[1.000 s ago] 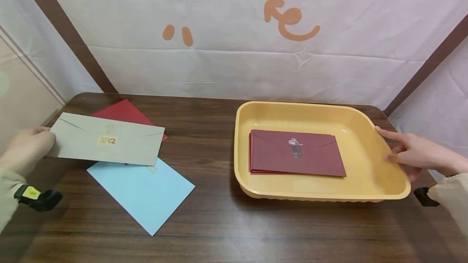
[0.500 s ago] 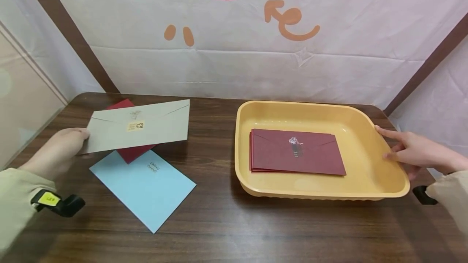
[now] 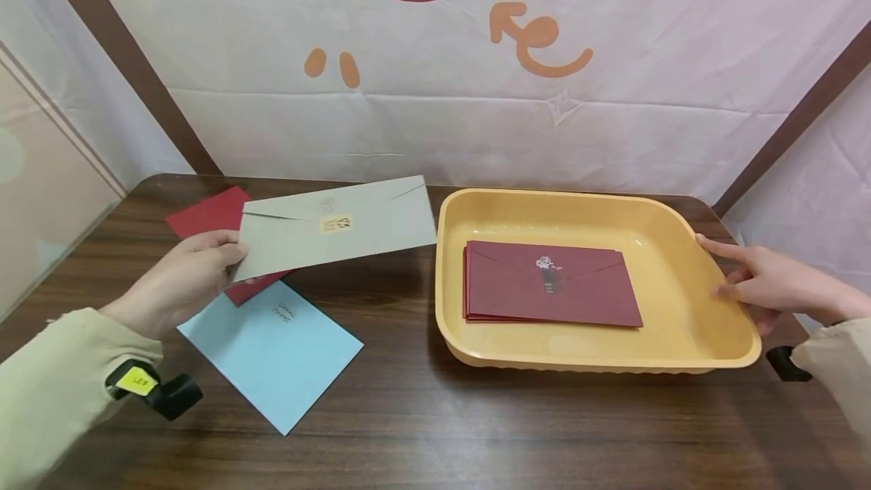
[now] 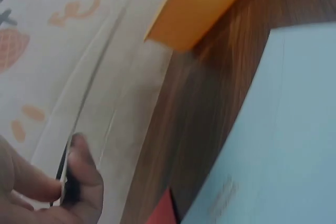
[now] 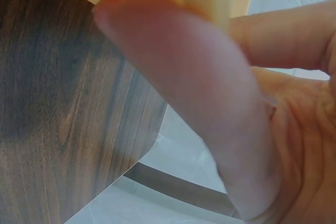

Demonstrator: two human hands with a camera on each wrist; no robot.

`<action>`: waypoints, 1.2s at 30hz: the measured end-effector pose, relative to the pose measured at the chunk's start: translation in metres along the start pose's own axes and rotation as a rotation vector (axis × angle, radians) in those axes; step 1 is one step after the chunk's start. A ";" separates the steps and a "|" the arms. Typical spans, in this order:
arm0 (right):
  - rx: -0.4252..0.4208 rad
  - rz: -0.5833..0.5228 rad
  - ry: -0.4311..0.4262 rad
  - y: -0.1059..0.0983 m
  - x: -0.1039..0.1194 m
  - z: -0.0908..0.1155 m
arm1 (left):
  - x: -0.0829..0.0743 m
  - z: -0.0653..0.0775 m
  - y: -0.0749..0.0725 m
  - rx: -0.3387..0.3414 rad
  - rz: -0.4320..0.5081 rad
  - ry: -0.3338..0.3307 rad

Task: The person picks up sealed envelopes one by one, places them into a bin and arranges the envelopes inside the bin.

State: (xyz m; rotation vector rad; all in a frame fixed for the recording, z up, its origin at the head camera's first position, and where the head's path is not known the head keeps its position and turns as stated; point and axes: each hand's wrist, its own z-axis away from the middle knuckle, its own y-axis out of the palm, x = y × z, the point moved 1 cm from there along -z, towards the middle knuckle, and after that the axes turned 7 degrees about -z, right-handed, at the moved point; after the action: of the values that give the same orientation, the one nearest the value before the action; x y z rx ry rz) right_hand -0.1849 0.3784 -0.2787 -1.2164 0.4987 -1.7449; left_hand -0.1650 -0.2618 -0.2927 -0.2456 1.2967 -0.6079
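My left hand [image 3: 187, 274] pinches the left end of a pale grey envelope [image 3: 381, 225] with a gold label. That envelope is held up above the table, its right corner close to the basin's left rim. Seen edge-on in the left wrist view, it runs between thumb and fingertips. A yellow plastic basin [image 3: 674, 286] stands on the right, with a stack of dark red envelopes [image 3: 585, 289] lying inside. My right hand [image 3: 782, 282] grips the basin's right rim, one finger stretched along it; the right wrist view shows fingers on either side of the wall.
A red envelope [image 3: 211, 210] lies at the left of the brown wooden table [image 3: 435, 429], partly covered by the grey one. It overlaps a light blue envelope [image 3: 292, 361] in front. A printed white curtain [image 3: 435, 127] hangs behind the table.
My left hand has carried the grey envelope rightward from the left side toward the basin, uncovering more of the blue envelope. The right hand stays on the basin's rim.
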 end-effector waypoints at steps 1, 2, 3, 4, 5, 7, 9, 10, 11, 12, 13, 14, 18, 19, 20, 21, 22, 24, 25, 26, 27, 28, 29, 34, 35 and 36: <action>0.001 -0.001 -0.001 0.000 0.000 0.000 | -0.004 -0.001 0.004 0.013 0.007 0.017; 0.001 -0.003 -0.002 0.000 0.000 0.000 | -0.007 -0.002 0.008 0.025 0.009 0.032; 0.001 -0.004 -0.002 0.000 -0.001 0.000 | -0.010 -0.003 0.012 0.039 0.016 0.048; 0.001 -0.006 -0.002 0.000 -0.001 0.000 | -0.014 -0.004 0.015 0.056 0.020 0.063; 0.001 -0.008 -0.003 0.000 -0.001 0.000 | -0.018 -0.005 0.018 0.072 0.017 0.075; 0.000 -0.010 -0.005 0.000 -0.001 0.000 | -0.027 -0.006 0.024 0.097 0.000 0.111; -0.002 -0.009 -0.007 0.001 -0.002 0.001 | -0.037 -0.006 0.031 0.117 -0.011 0.140; -0.002 -0.010 -0.007 0.001 -0.002 0.001 | -0.043 -0.007 0.034 0.125 -0.015 0.153; -0.004 -0.009 -0.008 0.001 -0.003 0.001 | -0.048 -0.007 0.038 0.130 -0.015 0.163; -0.004 -0.009 -0.007 0.001 -0.003 0.001 | -0.054 -0.008 0.041 0.136 -0.015 0.170; -0.005 -0.010 -0.007 0.000 -0.003 0.001 | -0.059 -0.008 0.045 0.144 -0.014 0.166; -0.005 -0.010 -0.008 0.000 -0.004 0.001 | -0.064 -0.009 0.049 0.155 -0.002 0.160; -0.008 -0.015 -0.010 0.000 -0.005 0.001 | -0.080 -0.013 0.064 0.179 0.002 0.142; -0.009 -0.014 -0.011 0.000 -0.005 0.001 | -0.082 -0.014 0.067 0.181 0.000 0.141; -0.011 -0.013 -0.011 0.000 -0.006 0.001 | -0.085 -0.015 0.071 0.181 0.000 0.148; -0.013 -0.014 -0.011 0.000 -0.006 0.001 | -0.088 -0.017 0.075 0.180 -0.004 0.155; -0.014 -0.013 -0.011 0.000 -0.007 0.001 | -0.091 -0.019 0.080 0.185 0.004 0.168; -0.014 -0.014 -0.008 0.000 -0.007 0.002 | -0.096 -0.024 0.089 0.198 0.011 0.181; -0.013 -0.014 -0.007 0.000 -0.008 0.003 | -0.099 -0.027 0.094 0.203 0.009 0.185; -0.011 -0.015 -0.006 0.000 -0.008 0.003 | -0.102 -0.029 0.098 0.212 0.012 0.192; -0.011 -0.016 -0.006 0.000 -0.008 0.004 | -0.104 -0.032 0.102 0.225 0.019 0.198; -0.009 -0.015 -0.004 0.000 -0.008 0.004 | -0.107 -0.034 0.106 0.237 0.020 0.203; -0.007 -0.020 0.002 0.000 -0.007 0.005 | -0.109 -0.036 0.109 0.241 0.004 0.203; 0.001 -0.023 -0.008 -0.001 -0.003 0.003 | -0.116 -0.042 0.123 0.259 -0.041 0.196; 0.002 -0.027 -0.013 -0.001 -0.002 0.002 | -0.118 -0.042 0.126 0.264 -0.040 0.194; 0.003 -0.023 -0.021 -0.002 -0.002 0.001 | -0.120 -0.043 0.129 0.272 -0.028 0.189</action>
State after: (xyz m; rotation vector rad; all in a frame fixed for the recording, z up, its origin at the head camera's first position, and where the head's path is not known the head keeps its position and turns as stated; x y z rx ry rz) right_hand -0.1841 0.3810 -0.2779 -1.2419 0.4715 -1.7495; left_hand -0.1861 -0.0834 -0.2701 0.0193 1.3759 -0.8382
